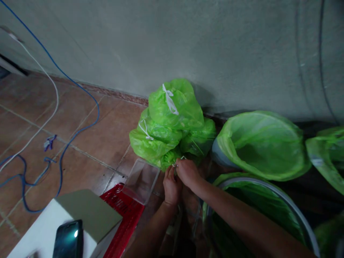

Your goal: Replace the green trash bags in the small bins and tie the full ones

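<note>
Green plastic bags [176,104] with white drawstrings lie in a pile against the wall, the topmost one knotted. At the pile's front edge both hands meet close together over a small green bag [170,158]. My right hand [188,172] is closed, pinching a thin white drawstring [174,165] at that bag's neck. Just below and to its left, my left hand [172,188] is also closed, its fingertips on the same drawstring. The fingers partly hide the string.
Bins with green liners stand at right, one [268,143] by the wall, another [258,179] beside my right forearm. A clear plastic box [141,181] rests on a red crate [129,215]. A phone [68,238] lies on a white box [40,229]. Blue cable [61,168] crosses the floor.
</note>
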{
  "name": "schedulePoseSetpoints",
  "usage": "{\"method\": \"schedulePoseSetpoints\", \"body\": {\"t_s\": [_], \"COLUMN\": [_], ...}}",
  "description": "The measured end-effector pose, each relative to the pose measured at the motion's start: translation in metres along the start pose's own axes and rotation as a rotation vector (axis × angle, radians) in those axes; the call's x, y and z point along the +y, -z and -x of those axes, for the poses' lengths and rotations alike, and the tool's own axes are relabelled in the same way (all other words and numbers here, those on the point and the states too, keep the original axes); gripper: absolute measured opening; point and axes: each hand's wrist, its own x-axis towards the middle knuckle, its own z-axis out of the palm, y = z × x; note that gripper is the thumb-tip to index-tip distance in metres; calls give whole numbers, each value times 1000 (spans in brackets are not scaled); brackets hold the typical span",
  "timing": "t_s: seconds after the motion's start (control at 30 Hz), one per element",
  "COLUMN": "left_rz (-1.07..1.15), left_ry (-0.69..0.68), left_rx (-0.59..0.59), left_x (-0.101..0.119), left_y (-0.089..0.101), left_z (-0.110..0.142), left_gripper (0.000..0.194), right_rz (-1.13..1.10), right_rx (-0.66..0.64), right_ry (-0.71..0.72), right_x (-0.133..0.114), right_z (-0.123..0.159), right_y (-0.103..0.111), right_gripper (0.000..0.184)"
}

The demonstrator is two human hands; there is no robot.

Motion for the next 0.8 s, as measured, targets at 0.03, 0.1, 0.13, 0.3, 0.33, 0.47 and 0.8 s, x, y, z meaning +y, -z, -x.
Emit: {"method": "schedulePoseSetpoints", "body": {"t_s": [0.03, 0.1, 0.13, 0.3, 0.33, 0.47, 0.8], "left_rz": [14, 45, 61, 140, 157, 213, 347], "left_ry": [-10, -49, -75, -128, -109, -20, -47], "left_rx": [9, 22, 24, 42, 48, 14, -10], "left_x": [2, 4, 5, 3, 2, 1, 5], "left_y": [0, 0, 1, 6, 7, 8, 14], "left_z": [-1, -3, -4, -3, -2, 0, -18], "left_gripper": [45, 44, 44, 45, 46, 50, 51], "right_rz": [15, 38, 29, -115, -124, -94, -73], "right_rx": [0, 12, 16, -118, -150, -171, -14], "right_ry": [-4, -31, -47, -11, 9, -5, -56], "right_x": [-1, -2, -1, 5, 6, 6, -7], "right_z": [1, 1, 1, -3, -3, -5, -5], "right_y": [1, 2, 3, 7, 7, 8, 30], "right_gripper": [31, 33, 33, 29, 29, 22, 29]}}
